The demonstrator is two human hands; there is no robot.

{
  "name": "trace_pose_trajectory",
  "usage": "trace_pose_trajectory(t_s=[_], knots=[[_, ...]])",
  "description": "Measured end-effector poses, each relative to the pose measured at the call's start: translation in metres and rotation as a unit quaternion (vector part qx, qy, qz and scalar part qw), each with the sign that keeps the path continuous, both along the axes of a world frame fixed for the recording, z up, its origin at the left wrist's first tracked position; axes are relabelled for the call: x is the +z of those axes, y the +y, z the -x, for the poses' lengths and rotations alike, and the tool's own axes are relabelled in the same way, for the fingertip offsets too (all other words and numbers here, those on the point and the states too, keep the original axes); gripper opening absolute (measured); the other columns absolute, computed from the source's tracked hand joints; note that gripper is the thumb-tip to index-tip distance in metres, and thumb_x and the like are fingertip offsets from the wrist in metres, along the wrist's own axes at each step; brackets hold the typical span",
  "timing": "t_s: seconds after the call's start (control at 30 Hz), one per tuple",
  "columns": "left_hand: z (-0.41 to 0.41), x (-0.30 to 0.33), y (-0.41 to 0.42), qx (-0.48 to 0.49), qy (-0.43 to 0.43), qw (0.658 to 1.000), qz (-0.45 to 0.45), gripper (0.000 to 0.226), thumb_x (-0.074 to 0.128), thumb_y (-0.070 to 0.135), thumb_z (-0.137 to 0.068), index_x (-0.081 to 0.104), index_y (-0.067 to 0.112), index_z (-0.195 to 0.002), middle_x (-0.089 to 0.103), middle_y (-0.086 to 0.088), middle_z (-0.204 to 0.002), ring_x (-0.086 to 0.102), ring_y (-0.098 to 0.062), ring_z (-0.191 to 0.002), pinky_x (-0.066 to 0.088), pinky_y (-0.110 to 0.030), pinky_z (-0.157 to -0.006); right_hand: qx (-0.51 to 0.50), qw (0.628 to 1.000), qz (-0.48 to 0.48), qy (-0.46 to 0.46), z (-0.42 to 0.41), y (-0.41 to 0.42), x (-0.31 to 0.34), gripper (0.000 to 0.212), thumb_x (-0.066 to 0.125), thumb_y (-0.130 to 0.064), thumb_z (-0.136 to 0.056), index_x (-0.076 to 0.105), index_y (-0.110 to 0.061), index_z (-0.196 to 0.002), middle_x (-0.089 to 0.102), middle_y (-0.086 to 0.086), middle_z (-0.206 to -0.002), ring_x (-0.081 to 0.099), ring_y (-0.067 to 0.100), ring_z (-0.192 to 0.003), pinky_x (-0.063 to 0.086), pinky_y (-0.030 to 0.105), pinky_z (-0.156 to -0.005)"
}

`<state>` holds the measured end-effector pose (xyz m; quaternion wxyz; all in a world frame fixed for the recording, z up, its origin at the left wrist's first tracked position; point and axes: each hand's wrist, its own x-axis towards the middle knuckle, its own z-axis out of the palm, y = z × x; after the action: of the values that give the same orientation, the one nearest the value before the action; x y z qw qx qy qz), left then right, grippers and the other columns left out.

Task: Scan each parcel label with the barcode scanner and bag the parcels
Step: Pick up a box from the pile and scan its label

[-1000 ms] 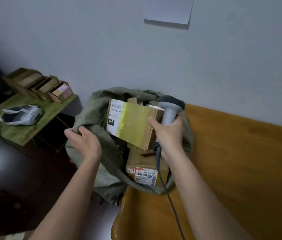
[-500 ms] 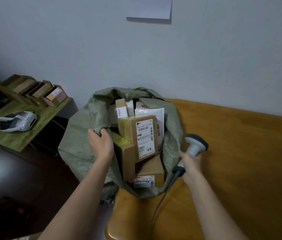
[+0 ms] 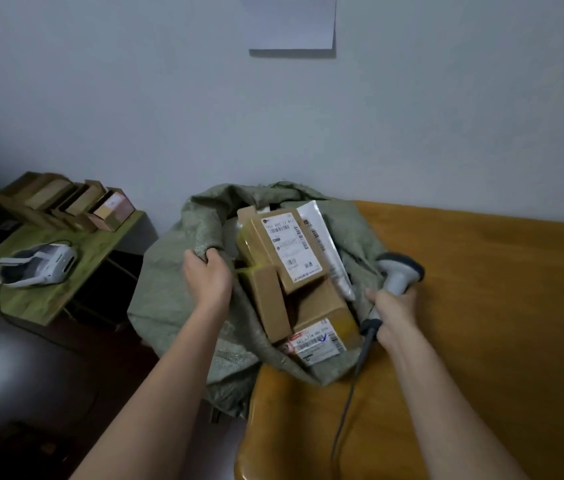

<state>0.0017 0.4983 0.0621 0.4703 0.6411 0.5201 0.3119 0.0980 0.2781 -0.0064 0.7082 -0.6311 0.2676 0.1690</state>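
My left hand (image 3: 208,276) grips the rim of the green sack (image 3: 183,292), which hangs off the bench's (image 3: 481,306) left edge. The sack holds the parcels: a labelled box (image 3: 284,247) on top, a plain box (image 3: 268,306) below, another labelled box (image 3: 322,334) lowest. My right hand (image 3: 394,311) holds the scanner (image 3: 398,271) beside the sack, over the bench.
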Motion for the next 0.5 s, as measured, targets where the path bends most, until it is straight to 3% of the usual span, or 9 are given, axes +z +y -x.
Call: trace_pose_trajectory(t_s=[0.07, 0.13, 0.23, 0.37, 0.5], knots=[[-0.005, 0.007, 0.008, -0.015, -0.004, 1.0, 0.007, 0.016, 0.037, 0.018, -0.096, 0.047, 0.005, -0.1, 0.05, -0.008, -0.098, 0.051, -0.03, -0.097, 0.043, -0.042, -0.087, -0.029, 0.998, -0.006, -0.055, -0.007, 0.003, 0.035, 0.071, 0.064, 0.007, -0.086, 0.031, -0.012, -0.145, 0.056, 0.012, -0.118, 0.061, 0.031, -0.102, 0.054, 0.046, -0.088], [-0.009, 0.013, 0.02, -0.027, -0.013, 0.999, 0.015, 0.02, 0.037, 0.018, -0.095, 0.048, 0.003, -0.103, 0.054, -0.015, -0.106, 0.052, -0.033, -0.103, 0.043, -0.047, -0.094, -0.048, 0.991, 0.021, -0.119, -0.009, 0.007, 0.067, 0.059, 0.061, 0.007, -0.086, 0.037, -0.012, -0.136, 0.054, 0.008, -0.103, 0.059, 0.027, -0.091, 0.054, 0.039, -0.075], [-0.014, 0.032, 0.046, -0.03, -0.058, 0.998, 0.021, 0.024, 0.036, 0.018, -0.095, 0.05, 0.001, -0.106, 0.056, -0.019, -0.116, 0.052, -0.034, -0.109, 0.04, -0.046, -0.099, -0.07, 0.975, 0.057, -0.204, -0.009, 0.019, 0.116, 0.047, 0.06, 0.005, -0.086, 0.038, -0.021, -0.119, 0.051, 0.008, -0.102, 0.055, 0.023, -0.085, 0.051, 0.038, -0.073], [-0.018, 0.074, 0.09, -0.012, -0.134, 0.99, -0.039, 0.019, 0.036, 0.015, -0.097, 0.04, 0.02, -0.079, 0.049, -0.009, -0.101, 0.049, -0.025, -0.096, 0.037, -0.035, -0.089, -0.102, 0.944, 0.08, -0.303, -0.008, 0.041, 0.174, 0.042, 0.061, -0.002, -0.088, 0.036, -0.025, -0.112, 0.049, 0.0, -0.095, 0.054, 0.016, -0.079, 0.052, 0.034, -0.067], [-0.011, 0.085, 0.12, -0.012, -0.141, 0.989, -0.041, 0.013, 0.034, 0.015, -0.098, 0.04, 0.013, -0.087, 0.047, -0.007, -0.099, 0.046, -0.022, -0.092, 0.038, -0.037, -0.088, -0.105, 0.945, 0.111, -0.29, -0.008, 0.064, 0.191, 0.039, 0.059, -0.001, -0.088, 0.038, -0.022, -0.113, 0.048, -0.001, -0.093, 0.057, 0.019, -0.084, 0.055, 0.039, -0.076]])
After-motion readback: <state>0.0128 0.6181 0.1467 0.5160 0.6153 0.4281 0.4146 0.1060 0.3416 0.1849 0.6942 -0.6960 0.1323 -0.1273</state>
